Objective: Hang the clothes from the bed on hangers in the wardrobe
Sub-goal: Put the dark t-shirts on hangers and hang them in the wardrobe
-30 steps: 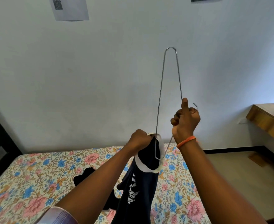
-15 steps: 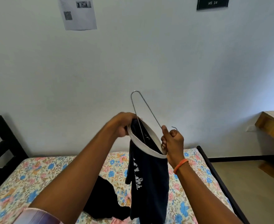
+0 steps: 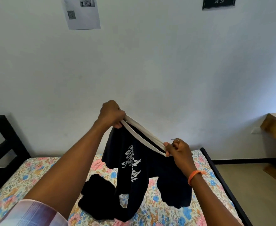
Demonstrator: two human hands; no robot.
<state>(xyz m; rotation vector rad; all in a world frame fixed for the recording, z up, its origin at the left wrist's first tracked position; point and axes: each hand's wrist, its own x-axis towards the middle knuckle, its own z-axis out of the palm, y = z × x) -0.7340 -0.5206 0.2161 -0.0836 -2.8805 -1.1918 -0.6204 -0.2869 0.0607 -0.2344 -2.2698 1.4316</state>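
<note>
T-shirt [image 3: 134, 165] soft, floppy, light; both hands, left [image 3: 112, 114] and right [image 3: 177, 148], pinching white collar [image 3: 143, 132], best grip spot; hanger hook [image 3: 173, 139] peeking out.

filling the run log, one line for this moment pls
left hand: grips shirt collar | right hand: grips collar, hanger hook | shirt over bed

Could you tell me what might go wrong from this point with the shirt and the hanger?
1. The hanger hook barely shows above the right hand; the frame inside the dark T-shirt is hidden and may sit crooked.
2. The left hand stretches the white collar taut, which may deform it.
</note>
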